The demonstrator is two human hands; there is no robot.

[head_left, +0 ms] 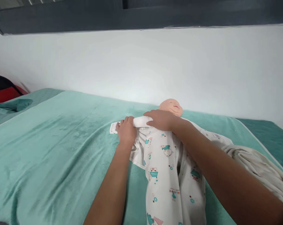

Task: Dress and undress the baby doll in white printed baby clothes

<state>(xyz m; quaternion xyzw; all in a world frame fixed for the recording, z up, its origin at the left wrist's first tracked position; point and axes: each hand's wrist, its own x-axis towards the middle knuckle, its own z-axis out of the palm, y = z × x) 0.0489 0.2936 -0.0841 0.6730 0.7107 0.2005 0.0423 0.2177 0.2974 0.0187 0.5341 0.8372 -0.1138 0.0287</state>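
Observation:
A baby doll lies on its back, its bald head (171,105) toward the wall. It wears a white romper (163,162) printed with small animals and teal carts. One sleeve (142,122) stretches out to the left, and its cuff end (113,128) shows past my fingers. My left hand (126,130) is closed around this sleeve near the cuff. Over the shoulder end, just below the doll's head, my right hand (161,119) grips the same sleeve with curled fingers. Whatever lies inside the sleeve is hidden by the cloth.
A teal blanket (61,150) with soft folds covers the bed. Bunched white cloth (256,162) lies at the right, beside my right forearm. Behind the bed rises a white wall (136,65) under a dark frame (85,17). A red and black item (5,93) sits far left.

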